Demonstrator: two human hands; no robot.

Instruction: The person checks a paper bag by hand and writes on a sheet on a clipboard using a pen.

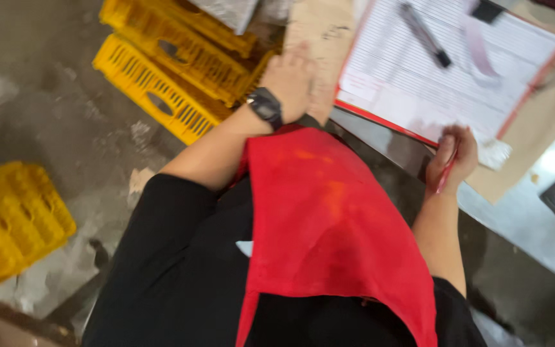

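While the left hand (293,80) lies flat and open on brown cardboard (316,29) at 12 o'clock, the right hand (455,156) grips a thin red pen (446,175) at 3 o'clock, below the red-edged lined paper form (448,67) on the bench (521,222).

— What sort of place is this?
— A warehouse or market back room: stained concrete floor (46,96), stacked yellow plastic crates (168,71) (one lying apart), a lined tally sheet (444,71) on cardboard.

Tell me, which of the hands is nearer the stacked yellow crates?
The left. The left hand, with a black watch at its wrist, rests on brown cardboard right beside the yellow crates. The right hand holds a red pen by the clipboard, farther off.
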